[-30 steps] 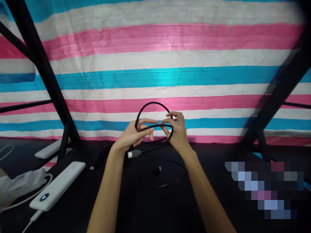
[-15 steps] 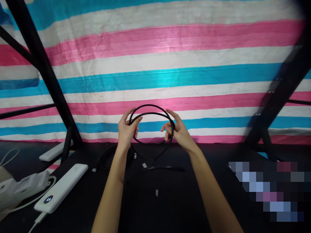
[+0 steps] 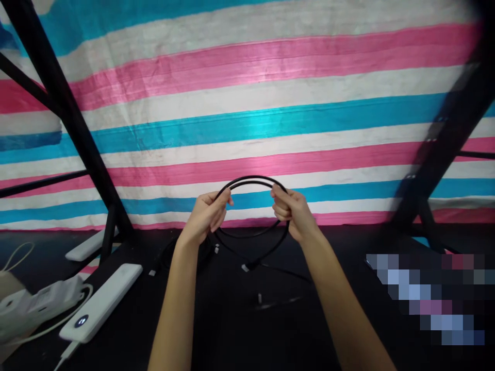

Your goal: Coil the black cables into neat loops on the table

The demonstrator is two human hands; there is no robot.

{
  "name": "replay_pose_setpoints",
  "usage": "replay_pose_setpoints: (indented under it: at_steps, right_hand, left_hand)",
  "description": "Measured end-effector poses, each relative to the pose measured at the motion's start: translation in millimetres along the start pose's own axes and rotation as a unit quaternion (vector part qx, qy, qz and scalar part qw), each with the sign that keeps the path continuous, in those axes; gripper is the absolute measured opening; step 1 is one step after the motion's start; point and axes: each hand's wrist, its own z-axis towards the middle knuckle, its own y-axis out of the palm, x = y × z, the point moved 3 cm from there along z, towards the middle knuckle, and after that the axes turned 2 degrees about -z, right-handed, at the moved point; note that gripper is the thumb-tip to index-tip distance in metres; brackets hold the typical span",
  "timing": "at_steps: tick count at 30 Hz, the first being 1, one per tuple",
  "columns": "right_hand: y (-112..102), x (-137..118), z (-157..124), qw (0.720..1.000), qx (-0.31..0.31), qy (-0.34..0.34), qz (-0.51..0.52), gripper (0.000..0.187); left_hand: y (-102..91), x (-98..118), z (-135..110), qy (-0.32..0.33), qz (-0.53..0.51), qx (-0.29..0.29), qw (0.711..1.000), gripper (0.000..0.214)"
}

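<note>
A looped black cable is held up over the black table between both hands. My left hand pinches the left side of the loops, thumb on top. On the right side, my right hand has its fingers curled closed around them. The lower part of the loop hangs just above or against the tabletop; I cannot tell which. A light metal-coloured plug shows at the bottom of the loop. Behind my left wrist lies another coil of black cable, partly hidden, with small plug ends around it.
At the left are a white power bank with a lit display, a second white device, and a white power strip. Dark metal posts stand on both sides. A striped sheet hangs behind. A pixelated area covers the right.
The cable loops have drawn closer together at the top and shifted slightly right. My fingers, looser before, now close on the cable. The camera view has tilted slightly.
</note>
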Motion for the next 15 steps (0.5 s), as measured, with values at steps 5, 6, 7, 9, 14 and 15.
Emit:
replay_pose_setpoints:
  at_steps: [5, 6, 7, 9, 14, 15]
  right_hand:
    - [-13, -6, 4, 0.999, 0.013, -0.018, 0.046, 0.024]
    - [-13, -11, 1, 1.0, -0.015, -0.023, -0.012, 0.021]
    - [-10, -16, -4, 0.995, -0.044, -0.03, -0.082, 0.02]
    - [-3, -28, -17, 0.971, -0.082, -0.048, -0.219, 0.021]
    - [15, -42, -31, 0.927, -0.038, -0.068, -0.367, 0.039]
    - [13, -39, -28, 0.935, -0.006, -0.067, -0.347, 0.042]
  left_hand:
    - [1.6, -5, 4, -0.004, -0.04, -0.022, 0.999, 0.052]
    - [3.2, -3, 4, 0.003, -0.018, -0.005, 1.0, 0.051]
    - [6.2, 0, 3, 0.009, 0.017, -0.001, 1.0, 0.05]
    - [15.3, 6, -1, 0.023, 0.113, -0.031, 0.993, 0.048]
    - [28.1, 12, -7, 0.04, 0.194, -0.103, 0.975, 0.043]
    - [25.6, 9, -6, 0.021, 0.175, -0.094, 0.98, 0.043]
